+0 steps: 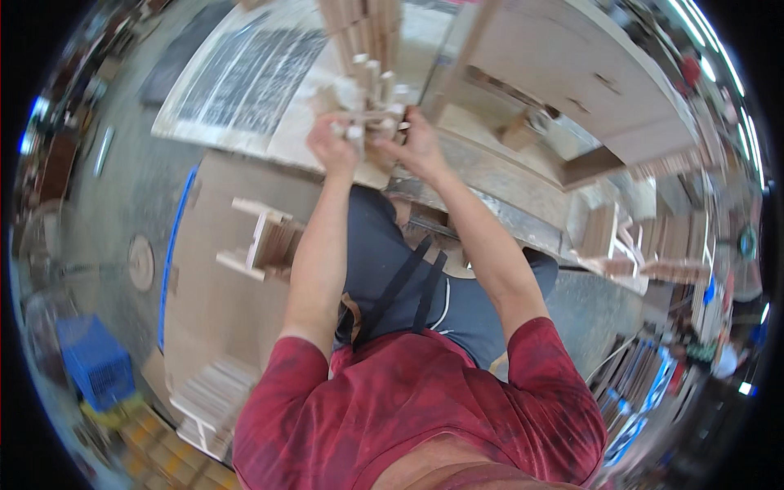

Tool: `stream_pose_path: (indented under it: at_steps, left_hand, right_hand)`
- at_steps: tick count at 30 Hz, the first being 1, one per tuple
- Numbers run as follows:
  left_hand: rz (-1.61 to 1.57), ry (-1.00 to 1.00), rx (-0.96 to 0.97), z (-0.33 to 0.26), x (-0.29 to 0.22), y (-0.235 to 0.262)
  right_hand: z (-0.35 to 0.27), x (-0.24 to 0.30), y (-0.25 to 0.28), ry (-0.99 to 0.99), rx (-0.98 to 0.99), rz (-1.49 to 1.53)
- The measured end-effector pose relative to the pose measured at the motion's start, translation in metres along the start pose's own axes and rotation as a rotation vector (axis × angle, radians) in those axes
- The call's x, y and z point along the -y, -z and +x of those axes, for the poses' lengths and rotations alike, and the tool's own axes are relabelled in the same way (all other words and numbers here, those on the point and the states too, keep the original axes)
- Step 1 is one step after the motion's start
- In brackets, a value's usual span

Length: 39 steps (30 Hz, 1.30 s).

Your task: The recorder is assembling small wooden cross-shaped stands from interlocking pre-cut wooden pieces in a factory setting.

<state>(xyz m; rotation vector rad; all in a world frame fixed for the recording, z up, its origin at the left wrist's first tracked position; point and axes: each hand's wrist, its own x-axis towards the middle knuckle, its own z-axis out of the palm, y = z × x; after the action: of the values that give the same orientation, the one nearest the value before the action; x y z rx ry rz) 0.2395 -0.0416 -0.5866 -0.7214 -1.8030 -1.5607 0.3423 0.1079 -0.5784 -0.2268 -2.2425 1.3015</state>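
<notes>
At the bench in front of me, both hands are at a cluster of small pale wooden pieces [366, 118] with whitish ends. My left hand [331, 147] grips the cluster's left side, its fingers curled around the wood. From the right, my right hand [421, 149] closes on the same cluster, thumb toward me and fingers on the far side. Motion blur hides how the pieces fit together. Just beyond, long wooden strips [359, 33] stand or lie side by side, their near ends by my fingers.
A pale board with a dark streaked patch [253, 77] lies left of my hands. On the right stands a wooden cabinet-like frame [584, 77]. Small wooden assemblies [265, 241] sit on a brown panel [220, 318]; others [612, 237] are stacked right. A blue crate [96, 359] stands lower left.
</notes>
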Motion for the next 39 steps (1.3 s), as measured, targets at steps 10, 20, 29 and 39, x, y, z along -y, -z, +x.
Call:
stream_pose_path:
  at_steps: [10, 20, 29, 39]
  left_hand:
    - [-0.275, 0.480, 0.000, -0.005, -0.020, 0.029]
    - [-0.494, 0.324, -0.043, -0.012, -0.021, 0.035]
    - [0.046, 0.346, 0.282, -0.017, -0.044, 0.058]
    - [0.149, 0.341, 0.407, 0.000, -0.029, 0.075]
  right_hand:
    - [-0.010, 0.038, 0.001, -0.158, 0.140, -0.121]
    - [-0.016, 0.037, 0.003, -0.083, 0.132, -0.197]
    - [-0.023, 0.032, -0.005, -0.038, 0.081, -0.306]
    - [-0.005, 0.022, -0.015, 0.019, 0.098, -0.319]
